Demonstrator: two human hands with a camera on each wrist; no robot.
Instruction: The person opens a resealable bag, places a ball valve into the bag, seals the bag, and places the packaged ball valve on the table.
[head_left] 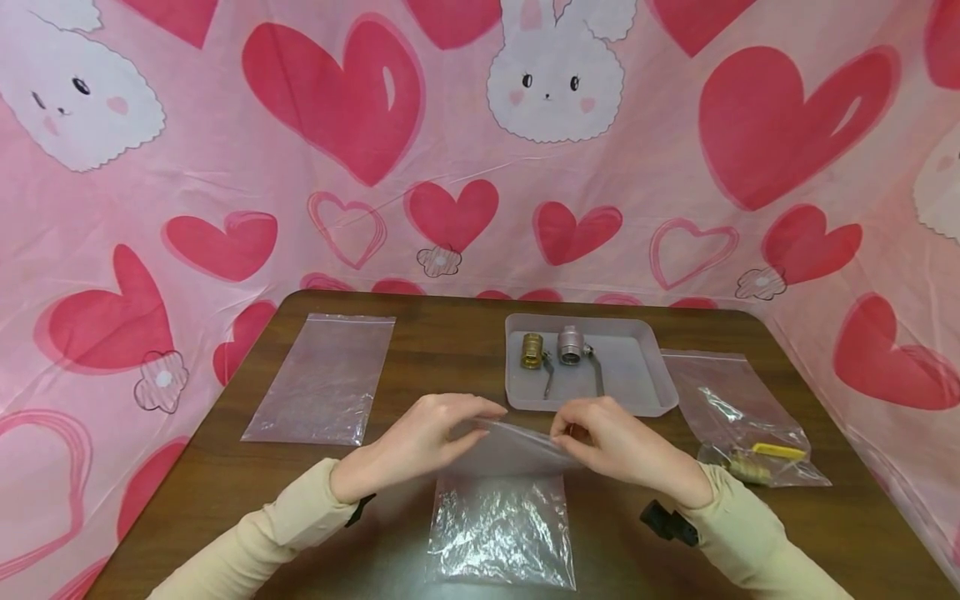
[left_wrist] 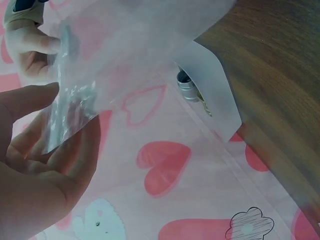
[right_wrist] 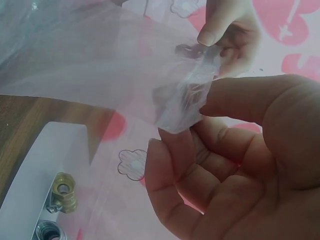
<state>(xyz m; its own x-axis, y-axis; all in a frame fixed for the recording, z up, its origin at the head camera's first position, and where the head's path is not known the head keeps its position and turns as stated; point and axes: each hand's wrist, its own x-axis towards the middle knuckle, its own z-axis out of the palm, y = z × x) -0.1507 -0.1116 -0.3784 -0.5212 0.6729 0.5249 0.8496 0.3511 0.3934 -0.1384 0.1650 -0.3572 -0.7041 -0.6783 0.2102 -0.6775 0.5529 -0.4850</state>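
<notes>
A clear plastic zip bag (head_left: 498, 525) lies partly on the table at the front middle, its top edge raised off the wood. My left hand (head_left: 420, 442) pinches one side of that edge between thumb and fingers. The other side is pinched by my right hand (head_left: 630, 442). Close up in the left wrist view, the bag (left_wrist: 135, 55) stretches between both hands, and its far end runs out of frame. In the right wrist view, thumb and fingertips of the right hand (right_wrist: 235, 170) meet at the bag's corner. No contents are visible in this bag.
Behind the hands stands a shallow translucent tray (head_left: 637, 375) holding a brass ball valve (head_left: 532, 350) and a silver one (head_left: 571, 343), both with lever handles. A flat zip bag (head_left: 322, 375) lies at left. At right, another bag (head_left: 712, 379) contains a yellow-handled brass valve (head_left: 750, 469).
</notes>
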